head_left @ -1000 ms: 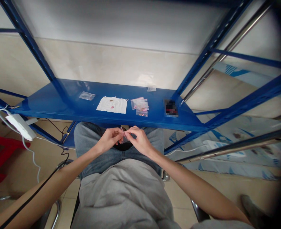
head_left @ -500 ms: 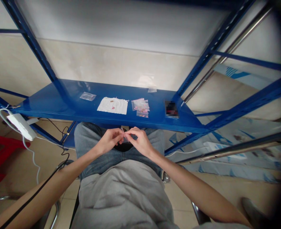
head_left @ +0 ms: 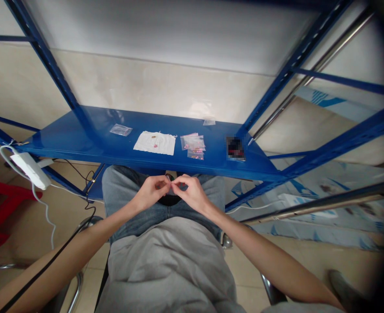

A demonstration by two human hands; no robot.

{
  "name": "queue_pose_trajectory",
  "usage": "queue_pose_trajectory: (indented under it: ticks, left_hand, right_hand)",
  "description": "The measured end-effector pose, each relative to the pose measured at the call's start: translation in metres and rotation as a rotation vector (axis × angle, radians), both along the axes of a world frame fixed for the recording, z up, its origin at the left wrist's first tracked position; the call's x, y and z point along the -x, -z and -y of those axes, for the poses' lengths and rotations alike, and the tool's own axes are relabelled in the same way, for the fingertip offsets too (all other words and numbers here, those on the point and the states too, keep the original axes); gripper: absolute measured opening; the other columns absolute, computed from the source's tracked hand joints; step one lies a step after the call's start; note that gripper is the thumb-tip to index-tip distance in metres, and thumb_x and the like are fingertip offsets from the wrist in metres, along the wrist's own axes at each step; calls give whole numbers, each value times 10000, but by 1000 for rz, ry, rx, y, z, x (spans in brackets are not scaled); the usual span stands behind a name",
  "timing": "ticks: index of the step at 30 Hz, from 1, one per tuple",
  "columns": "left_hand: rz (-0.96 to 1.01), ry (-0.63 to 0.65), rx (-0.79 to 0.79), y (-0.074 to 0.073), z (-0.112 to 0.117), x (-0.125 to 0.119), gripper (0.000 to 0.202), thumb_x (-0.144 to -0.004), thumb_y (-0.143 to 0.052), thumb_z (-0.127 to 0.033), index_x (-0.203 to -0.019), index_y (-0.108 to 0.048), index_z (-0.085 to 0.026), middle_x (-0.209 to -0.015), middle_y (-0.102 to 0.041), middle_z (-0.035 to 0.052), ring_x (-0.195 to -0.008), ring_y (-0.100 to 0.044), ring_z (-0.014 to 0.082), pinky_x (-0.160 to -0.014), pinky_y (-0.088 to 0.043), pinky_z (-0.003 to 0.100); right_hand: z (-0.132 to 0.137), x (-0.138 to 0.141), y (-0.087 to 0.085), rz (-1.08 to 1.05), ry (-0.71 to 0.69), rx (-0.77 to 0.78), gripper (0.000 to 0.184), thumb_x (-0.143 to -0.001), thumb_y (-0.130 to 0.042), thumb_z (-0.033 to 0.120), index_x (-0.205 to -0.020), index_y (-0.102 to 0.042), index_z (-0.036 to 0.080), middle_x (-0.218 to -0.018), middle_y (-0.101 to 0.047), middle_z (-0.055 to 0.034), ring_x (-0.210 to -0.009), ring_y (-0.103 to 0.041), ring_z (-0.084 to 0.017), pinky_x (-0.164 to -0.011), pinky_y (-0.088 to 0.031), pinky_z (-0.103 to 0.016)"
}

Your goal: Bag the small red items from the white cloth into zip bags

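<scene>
My left hand (head_left: 151, 192) and my right hand (head_left: 189, 192) meet over my lap, just below the front edge of the blue shelf (head_left: 81, 141). Both pinch a small clear plastic bag (head_left: 172, 188) between fingertips; the bag is mostly hidden by my fingers. On the shelf lies a white cloth (head_left: 154, 143) with a few small pink and brown bits on it. To its right sits a pile of small clear bags with pink pieces (head_left: 193, 146).
An empty clear bag (head_left: 121, 129) lies at the shelf's left, another small one (head_left: 209, 122) at the back. A dark blurred object (head_left: 235, 148) rests at the right. A white power strip (head_left: 29, 170) hangs at the left with cables. Blue uprights frame the shelf.
My hands stay pinched together over my lap, fingertips drawn slightly closer. The view has shifted a little.
</scene>
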State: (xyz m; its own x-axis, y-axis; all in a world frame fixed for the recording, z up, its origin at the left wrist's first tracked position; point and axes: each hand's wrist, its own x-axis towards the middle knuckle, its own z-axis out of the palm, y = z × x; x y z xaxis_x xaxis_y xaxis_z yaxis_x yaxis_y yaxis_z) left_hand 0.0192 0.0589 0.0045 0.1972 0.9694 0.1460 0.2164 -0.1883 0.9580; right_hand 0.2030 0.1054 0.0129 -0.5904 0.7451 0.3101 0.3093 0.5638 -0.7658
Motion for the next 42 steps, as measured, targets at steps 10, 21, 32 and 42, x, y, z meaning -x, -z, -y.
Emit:
queue_pose_trajectory:
  ticks: [10, 21, 32, 42]
  left_hand:
    - [-50, -6, -29, 1, -1, 1, 253, -888, -573, -304, -726, -656, -128, -694, -656, 33, -620, -566, 121, -593, -426, 219]
    - [-301, -55, -158, 0, 1, -2, 139, -813, -552, -173, -690, -615, -154, -678, -597, 2, -630, -493, 122, -606, -359, 232]
    - [-645, -174, -246, -4, 12, -14, 143, -791, -569, -194, -655, -527, -197, -698, -590, 20, -620, -493, 151, -583, -276, 262]
    - [-677, -251, -323, -7, 8, -6, 173, -844, -542, -214, -673, -541, -190, -706, -583, 19, -600, -486, 135, -583, -277, 259]
  right_hand:
    - [-3, 1, 2, -26, -94, 242, 310, -948, -536, 361, -739, -633, 152, -680, -624, -12, -633, -549, -141, -591, -394, -242]
    - [-3, 1, 5, 11, -158, 267, 59, -853, -543, 164, -801, -571, 172, -695, -593, 18, -632, -536, -120, -592, -390, -222]
    - [-1, 2, 1, 93, -85, 162, 96, -753, -544, 114, -686, -525, 180, -625, -553, 34, -575, -485, -112, -536, -322, -221]
    - [8, 1, -7, 281, 184, -151, 86, -829, -561, 187, -787, -494, 220, -645, -584, 15, -555, -539, -148, -558, -318, -253]
